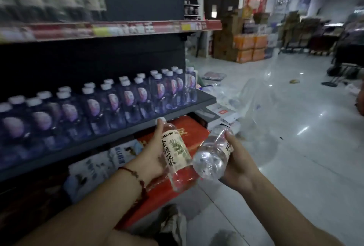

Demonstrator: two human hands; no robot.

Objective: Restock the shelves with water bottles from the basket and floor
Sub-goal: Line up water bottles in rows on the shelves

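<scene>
Setting: shop aisle, glossy pale floor littered with clear plastic wrap and flat packaging; stacked cartons far back.
Shelf: dark middle shelf on the left, carrying rows of white-capped water bottles with purple labels, packed right up to its end.
Below the shelf: red cartons and pale printed packs.
Left hand: left hand wrapped round a clear labelled bottle, fingers curled behind it, cap up and tipped toward the shelf edge.
Right hand: right hand clasping a second bottle by its upper body, base turned toward the camera.
Long axes: left bottle near upright, leaning left; right bottle lying nearly along the line of sight, cap away.
Key relation: both bottles low and right of the shelf front, bases nearly touching; left hand nearer the shelf.
Likely next: lift up and leftward onto a shelf; no free slot seen.
Basket: not in view.
</scene>
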